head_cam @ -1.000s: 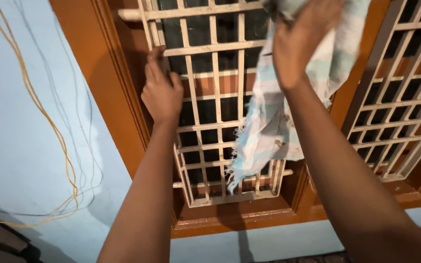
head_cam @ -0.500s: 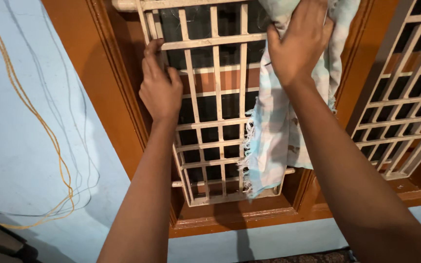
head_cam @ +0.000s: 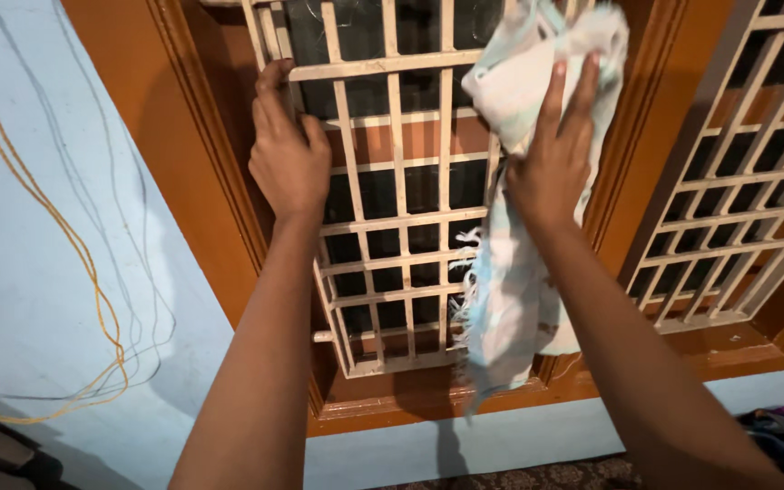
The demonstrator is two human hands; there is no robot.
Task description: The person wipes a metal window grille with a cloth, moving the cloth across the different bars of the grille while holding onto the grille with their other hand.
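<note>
A cream-painted metal window grille [head_cam: 401,218] is set in an orange-brown wooden frame [head_cam: 220,181]. My left hand [head_cam: 288,159] grips the grille's bars at its upper left edge. My right hand [head_cam: 555,154] presses a pale blue and white fringed cloth [head_cam: 519,290] flat against the grille's upper right side, fingers spread over the bunched top of the cloth. The rest of the cloth hangs down along the right bars to the sill.
A second grille panel [head_cam: 728,200] stands to the right in the same frame. Yellow and grey wires [head_cam: 93,272] loop down the light blue wall [head_cam: 38,318] at the left. Dark fabric [head_cam: 778,431] lies at the bottom right.
My right hand has slid down the grille's right side with the cloth, and the cloth's hanging end has dropped lower. My left hand keeps its grip on the left bars.
</note>
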